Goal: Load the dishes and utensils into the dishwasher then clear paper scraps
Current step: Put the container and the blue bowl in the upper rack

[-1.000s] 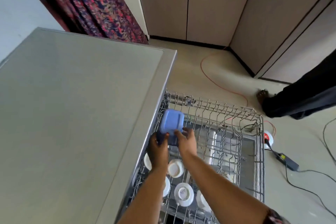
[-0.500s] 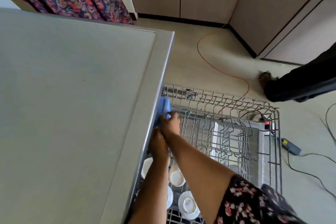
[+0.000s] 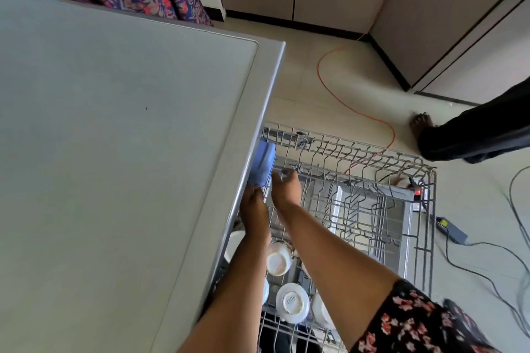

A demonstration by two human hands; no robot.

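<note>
Head view, foreground: white bowls (image 3: 292, 301) sit upside down in the pulled-out dishwasher rack (image 3: 427, 238), lower centre of frame, right under both forearms.
Risk there: an elbow dropping or a quick pull back could knock a bowl off its tines.
Left hand (image 3: 253, 210): mid-frame, tight against the grey counter edge (image 3: 259, 135); fingertips touch the lower end of the blue container (image 3: 262, 163). Whether they curl around it, cannot tell, the edge hides them.
Right hand (image 3: 285, 189): just beside the container's right side, fingers loosely spread, steadying rather than clamping.
Blue container: at the rack's far-left corner, partly tucked under the counter overhang.
Risk there: seated blind, it may rest tilted on the tines and tip over on release; knuckles could scrape the overhang.
Farther back: orange cord (image 3: 338, 97) and black cables (image 3: 487, 275) trail over the floor, right half of frame; a bystander's foot (image 3: 421, 123) near the rack's far corner.
Risk there: a trip when stepping away.
</note>
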